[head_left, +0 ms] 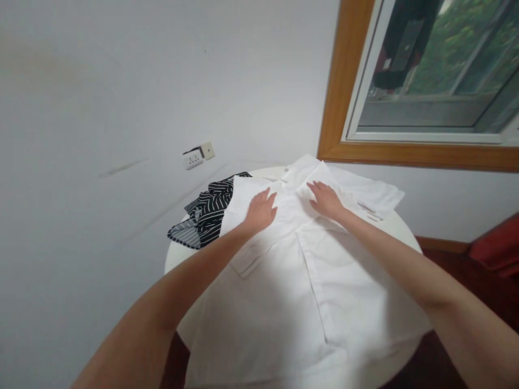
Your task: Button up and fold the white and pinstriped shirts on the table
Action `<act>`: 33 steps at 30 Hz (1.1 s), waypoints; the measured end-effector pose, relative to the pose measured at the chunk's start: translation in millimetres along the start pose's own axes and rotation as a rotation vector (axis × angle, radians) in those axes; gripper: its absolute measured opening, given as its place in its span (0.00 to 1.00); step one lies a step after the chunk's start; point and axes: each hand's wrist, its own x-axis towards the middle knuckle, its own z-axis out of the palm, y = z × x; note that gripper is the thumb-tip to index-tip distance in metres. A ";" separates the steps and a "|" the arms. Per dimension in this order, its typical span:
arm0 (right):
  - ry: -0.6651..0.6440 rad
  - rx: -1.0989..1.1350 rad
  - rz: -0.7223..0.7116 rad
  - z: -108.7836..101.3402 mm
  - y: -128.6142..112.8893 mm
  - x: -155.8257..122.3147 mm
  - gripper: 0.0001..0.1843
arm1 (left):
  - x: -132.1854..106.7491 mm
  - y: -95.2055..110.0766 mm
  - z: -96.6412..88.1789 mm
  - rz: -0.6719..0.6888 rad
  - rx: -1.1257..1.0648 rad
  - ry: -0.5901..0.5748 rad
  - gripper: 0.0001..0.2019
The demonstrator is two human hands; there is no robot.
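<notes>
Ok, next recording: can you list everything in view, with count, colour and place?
Shirt: one, white, spread over the table
Striped cloth: one, black and white, bunched at the table's left edge
Table: one, white, under the clothes
Socket: one, white, on the wall
Wall plate: one, beige, right of the socket
Wall: pale, behind the table
Window: one, white with brown surround, upper right
Greenery: green, beyond the glass
Red item: one, right edge, unclear what
Left hand, right hand: two, bare, on the shirt's upper part
</notes>
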 end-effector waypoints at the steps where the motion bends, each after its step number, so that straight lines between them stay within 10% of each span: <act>1: -0.051 0.008 -0.065 -2.9 -6.2 -19.6 0.30 | -13.5 10.4 1.2 0.071 -0.064 -0.023 0.24; 11: -0.223 0.309 -0.359 -42.1 -21.9 -188.9 0.20 | -155.3 65.1 -35.2 0.344 -0.400 -0.154 0.18; 17: -0.216 0.365 -0.399 -42.9 -38.8 -239.3 0.29 | -191.2 79.0 -37.3 0.414 -0.276 -0.198 0.24; 29: -0.183 0.334 -0.334 -50.7 -37.0 -221.6 0.32 | -193.6 70.7 -37.1 0.366 -0.239 -0.260 0.26; 33: -0.183 0.231 -0.245 -36.8 -21.4 -190.0 0.30 | -161.0 81.4 -35.6 0.248 -0.239 -0.094 0.24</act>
